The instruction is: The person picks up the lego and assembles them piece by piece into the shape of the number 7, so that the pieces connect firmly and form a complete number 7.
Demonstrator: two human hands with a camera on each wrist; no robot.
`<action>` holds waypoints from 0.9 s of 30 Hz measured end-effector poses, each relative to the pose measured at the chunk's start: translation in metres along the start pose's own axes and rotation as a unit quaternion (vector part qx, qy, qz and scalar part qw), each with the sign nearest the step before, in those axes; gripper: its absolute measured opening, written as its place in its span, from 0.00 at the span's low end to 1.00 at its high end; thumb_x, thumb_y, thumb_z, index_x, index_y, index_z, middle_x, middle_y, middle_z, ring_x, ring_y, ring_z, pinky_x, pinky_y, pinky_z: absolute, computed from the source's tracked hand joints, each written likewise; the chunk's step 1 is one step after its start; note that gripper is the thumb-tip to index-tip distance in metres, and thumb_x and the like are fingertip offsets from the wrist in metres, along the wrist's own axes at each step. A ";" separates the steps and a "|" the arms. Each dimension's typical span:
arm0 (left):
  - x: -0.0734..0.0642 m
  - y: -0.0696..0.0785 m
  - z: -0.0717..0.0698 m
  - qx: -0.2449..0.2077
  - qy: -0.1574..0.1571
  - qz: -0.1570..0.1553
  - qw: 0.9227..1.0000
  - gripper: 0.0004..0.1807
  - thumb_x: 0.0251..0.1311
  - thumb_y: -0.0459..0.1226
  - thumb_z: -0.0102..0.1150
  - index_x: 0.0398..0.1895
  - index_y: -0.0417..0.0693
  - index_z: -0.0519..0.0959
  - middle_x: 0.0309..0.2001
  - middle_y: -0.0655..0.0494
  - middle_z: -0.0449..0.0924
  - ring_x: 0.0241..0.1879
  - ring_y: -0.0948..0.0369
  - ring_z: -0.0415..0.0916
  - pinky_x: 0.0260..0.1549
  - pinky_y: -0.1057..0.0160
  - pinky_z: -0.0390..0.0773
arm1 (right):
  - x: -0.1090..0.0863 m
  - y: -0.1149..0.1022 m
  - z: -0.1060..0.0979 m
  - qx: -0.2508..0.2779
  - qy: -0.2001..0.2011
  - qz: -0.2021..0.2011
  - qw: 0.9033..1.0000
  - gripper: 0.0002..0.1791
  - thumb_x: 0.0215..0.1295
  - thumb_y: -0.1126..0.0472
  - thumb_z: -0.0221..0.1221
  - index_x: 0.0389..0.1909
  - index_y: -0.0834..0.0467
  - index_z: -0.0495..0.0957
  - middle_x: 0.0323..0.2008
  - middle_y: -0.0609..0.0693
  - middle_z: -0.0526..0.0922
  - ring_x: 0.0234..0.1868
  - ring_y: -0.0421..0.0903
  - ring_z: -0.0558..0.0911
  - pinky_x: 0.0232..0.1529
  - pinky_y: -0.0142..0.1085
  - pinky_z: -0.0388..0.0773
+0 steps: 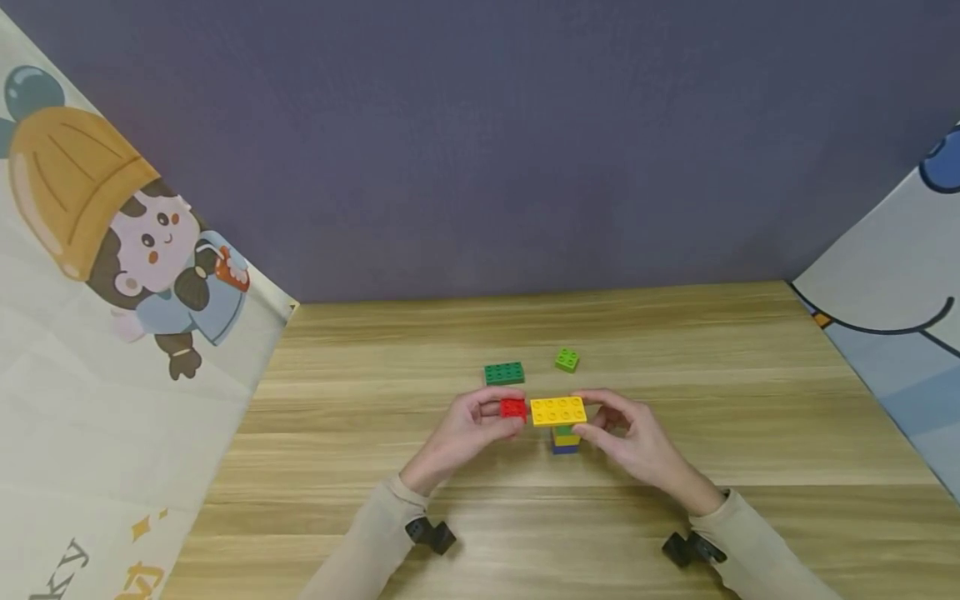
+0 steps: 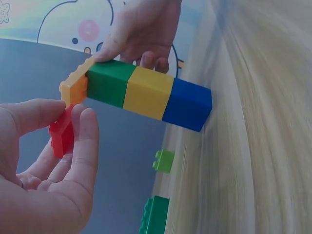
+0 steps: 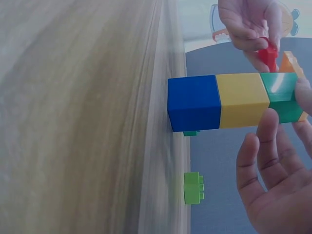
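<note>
Between thumb and fingers, my left hand (image 1: 474,423) pinches a red toy brick (image 1: 513,409). Just right of it is a wide, flat yellow brick (image 1: 558,411) with studs on top, its right end pinched by my right hand (image 1: 636,440). This yellow brick caps an upright tower whose square blocks run, from the bottom, blue (image 2: 187,105), yellow (image 2: 148,92) and green (image 2: 111,83). In the left wrist view the red brick sits right at the overhanging end of the flat yellow one. The tower's blue base is down at the wooden table (image 1: 360,350).
Behind the hands lie a dark green brick (image 1: 504,373) and, to its right, a small lime green brick (image 1: 567,360). A dark blue-grey panel (image 1: 525,167) rises at the table's back edge. Cartoon-printed sheets (image 1: 90,333) flank the table.
</note>
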State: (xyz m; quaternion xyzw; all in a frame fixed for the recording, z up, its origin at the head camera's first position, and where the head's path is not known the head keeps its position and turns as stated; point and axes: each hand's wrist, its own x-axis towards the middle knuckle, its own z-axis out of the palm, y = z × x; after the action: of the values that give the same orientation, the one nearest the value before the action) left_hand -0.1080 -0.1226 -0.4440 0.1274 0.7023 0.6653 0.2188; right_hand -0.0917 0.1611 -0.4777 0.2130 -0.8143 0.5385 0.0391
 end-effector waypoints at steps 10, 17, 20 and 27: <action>-0.002 0.004 0.004 -0.017 0.003 -0.006 1.000 0.26 0.71 0.32 0.66 0.71 0.43 0.77 0.59 0.40 0.87 0.50 0.48 0.87 0.57 0.45 0.86 | 0.000 0.001 0.000 -0.009 0.003 0.006 1.000 0.23 0.67 0.66 0.72 0.62 0.58 0.82 0.29 0.43 0.85 0.27 0.36 0.80 0.28 0.33 0.80; -0.004 0.006 0.006 -0.029 0.000 -0.011 1.000 0.26 0.71 0.32 0.66 0.71 0.42 0.77 0.59 0.40 0.87 0.47 0.54 0.87 0.53 0.56 0.89 | 0.000 -0.002 0.000 -0.003 -0.002 -0.001 1.000 0.23 0.67 0.67 0.71 0.62 0.58 0.82 0.30 0.44 0.85 0.28 0.36 0.79 0.29 0.32 0.80; -0.004 0.007 0.007 -0.032 -0.002 -0.011 0.999 0.26 0.71 0.32 0.66 0.71 0.41 0.77 0.59 0.39 0.87 0.46 0.56 0.87 0.50 0.61 0.89 | 0.000 -0.004 0.000 0.003 -0.003 -0.001 1.000 0.23 0.67 0.67 0.71 0.62 0.59 0.82 0.30 0.44 0.85 0.28 0.36 0.80 0.29 0.32 0.80; -0.004 0.007 0.009 -0.026 -0.007 0.001 1.000 0.26 0.70 0.32 0.67 0.71 0.40 0.77 0.61 0.38 0.85 0.49 0.53 0.87 0.52 0.58 0.89 | -0.001 -0.004 -0.001 0.005 0.000 0.005 1.000 0.23 0.67 0.67 0.71 0.62 0.59 0.82 0.31 0.47 0.86 0.28 0.37 0.80 0.29 0.32 0.80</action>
State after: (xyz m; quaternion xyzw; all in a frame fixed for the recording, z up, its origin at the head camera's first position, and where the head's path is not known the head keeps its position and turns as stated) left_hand -0.1009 -0.1160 -0.4362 0.1272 0.6827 0.6830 0.2264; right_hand -0.0891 0.1606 -0.4742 0.2091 -0.8128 0.5425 0.0355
